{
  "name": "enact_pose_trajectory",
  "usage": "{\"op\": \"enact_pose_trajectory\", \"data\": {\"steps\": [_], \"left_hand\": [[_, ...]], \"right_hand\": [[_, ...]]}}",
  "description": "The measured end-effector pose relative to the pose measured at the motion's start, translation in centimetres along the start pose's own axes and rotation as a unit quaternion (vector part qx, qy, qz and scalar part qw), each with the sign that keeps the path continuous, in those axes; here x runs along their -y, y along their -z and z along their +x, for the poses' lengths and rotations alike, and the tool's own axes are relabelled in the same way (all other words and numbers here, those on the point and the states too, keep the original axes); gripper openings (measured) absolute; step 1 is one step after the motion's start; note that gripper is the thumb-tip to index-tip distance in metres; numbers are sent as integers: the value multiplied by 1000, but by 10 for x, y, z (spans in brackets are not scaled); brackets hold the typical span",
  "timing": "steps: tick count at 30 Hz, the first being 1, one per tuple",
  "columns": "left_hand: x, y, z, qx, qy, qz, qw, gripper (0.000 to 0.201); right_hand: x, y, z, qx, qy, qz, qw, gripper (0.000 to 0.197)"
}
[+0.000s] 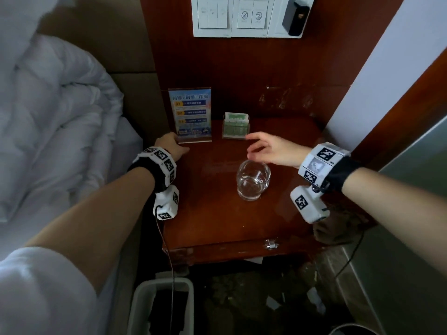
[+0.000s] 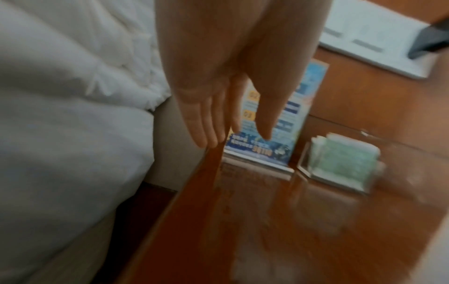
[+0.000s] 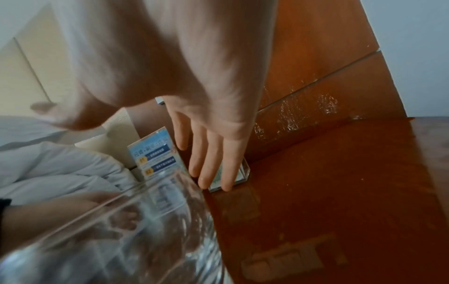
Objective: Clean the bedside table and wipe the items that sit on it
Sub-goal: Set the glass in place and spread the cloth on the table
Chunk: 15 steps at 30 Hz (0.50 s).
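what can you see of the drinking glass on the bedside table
The drinking glass is a short, round tumbler of clear glass with a thick base. It stands upright and looks empty, though a little water cannot be ruled out. It sits near the middle of the glossy red-brown bedside table, in front of the green card holder. The right hand hovers just behind its rim, open, not touching it.

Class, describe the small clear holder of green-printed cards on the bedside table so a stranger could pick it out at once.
Start at the red-brown bedside table beside the bed. Along its back edge stand two items. The card holder is the lower right one, filled with green-printed cards, unlike the taller blue acrylic sign on its left.
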State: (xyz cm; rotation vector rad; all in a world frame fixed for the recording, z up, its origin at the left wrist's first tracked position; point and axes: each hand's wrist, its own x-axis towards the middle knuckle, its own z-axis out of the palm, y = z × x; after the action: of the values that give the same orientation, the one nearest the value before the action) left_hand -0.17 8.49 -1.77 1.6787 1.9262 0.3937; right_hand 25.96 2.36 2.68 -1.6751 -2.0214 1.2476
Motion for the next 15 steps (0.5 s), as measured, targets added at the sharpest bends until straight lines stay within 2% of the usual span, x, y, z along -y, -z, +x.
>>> {"op": "enact_pose_trajectory", "data": {"steps": [2, 4, 6, 8, 10, 15], "left_hand": [[-3, -1, -9, 50, -40, 47, 997, 53], [-5, -5, -16, 107, -61, 81, 989, 68], [-3, -12, -17, 162, -63, 124, 977, 82], [0, -17, -18, 206, -60, 203, 955, 92], [4, -20, -15, 219, -64, 254, 940, 97], [9, -24, -10, 216, -72, 257, 939, 100]], "right_hand": [[1, -5, -6, 21, -5, -35, 999, 86], [3, -13, -9, 49, -3, -57, 997, 99], [4, -21, -10, 68, 1, -110, 992, 102], [4, -26, -11, 60, 6, -185, 981, 92], [4, -28, -10, 35, 10, -212, 977, 79], [5, 3, -4, -40, 5, -165, 985, 67]]}}
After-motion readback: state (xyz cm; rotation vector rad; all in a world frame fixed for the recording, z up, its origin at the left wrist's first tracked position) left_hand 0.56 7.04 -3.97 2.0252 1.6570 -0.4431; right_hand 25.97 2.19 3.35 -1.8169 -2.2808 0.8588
